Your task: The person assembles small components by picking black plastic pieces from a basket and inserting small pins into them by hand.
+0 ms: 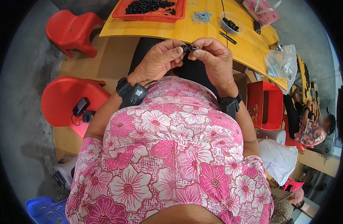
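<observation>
My left hand (158, 61) pinches a small black part (184, 48); my right hand (216, 62) pinches another black piece (193, 48). Both sit side by side between my hands, by the near edge of the yellow tabletop (199, 31).

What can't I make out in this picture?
In the head view:
- Black pieces: fine detail, too small and partly covered by the left hand and right hand pinching them.
- Red basket: far side, cut off by the top edge.
- Pale bits: exact shape, too small.
- Other person: handiwork, too small.
</observation>
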A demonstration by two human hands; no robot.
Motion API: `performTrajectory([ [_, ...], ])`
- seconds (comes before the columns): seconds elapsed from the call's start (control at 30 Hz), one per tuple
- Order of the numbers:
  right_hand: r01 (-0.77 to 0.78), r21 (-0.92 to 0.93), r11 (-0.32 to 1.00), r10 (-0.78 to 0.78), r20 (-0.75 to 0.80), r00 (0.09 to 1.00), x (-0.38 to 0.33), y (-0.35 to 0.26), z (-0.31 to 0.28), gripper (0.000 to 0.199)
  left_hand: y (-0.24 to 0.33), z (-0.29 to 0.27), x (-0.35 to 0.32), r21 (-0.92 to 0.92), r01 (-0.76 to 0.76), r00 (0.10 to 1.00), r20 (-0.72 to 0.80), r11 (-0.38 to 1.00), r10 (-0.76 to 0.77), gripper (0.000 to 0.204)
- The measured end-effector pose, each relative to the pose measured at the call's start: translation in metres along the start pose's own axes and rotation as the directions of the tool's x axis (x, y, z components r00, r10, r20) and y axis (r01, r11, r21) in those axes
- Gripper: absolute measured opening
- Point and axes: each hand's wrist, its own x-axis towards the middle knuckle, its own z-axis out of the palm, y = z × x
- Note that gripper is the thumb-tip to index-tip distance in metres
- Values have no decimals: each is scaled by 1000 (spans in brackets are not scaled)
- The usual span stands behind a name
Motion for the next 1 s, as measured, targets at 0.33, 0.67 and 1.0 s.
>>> performTrajectory([
  [0.33, -2, 24, 1000, 2, 3, 1000, 2, 0, 1, 16, 0, -4, -2, 77, -15, 1000, 20, 997, 13, 26],
  [0.67, -6, -29, 1000, 6, -26, 1000, 3, 7, -3, 17, -3, -7, 0, 84, -20, 1000, 7, 996, 20, 20],
  [1.0, -6, -85, 996, 2, -41, 999, 4, 6, -3, 15, -4, -9, 0, 88, -30, 1000, -2, 996, 30, 19],
])
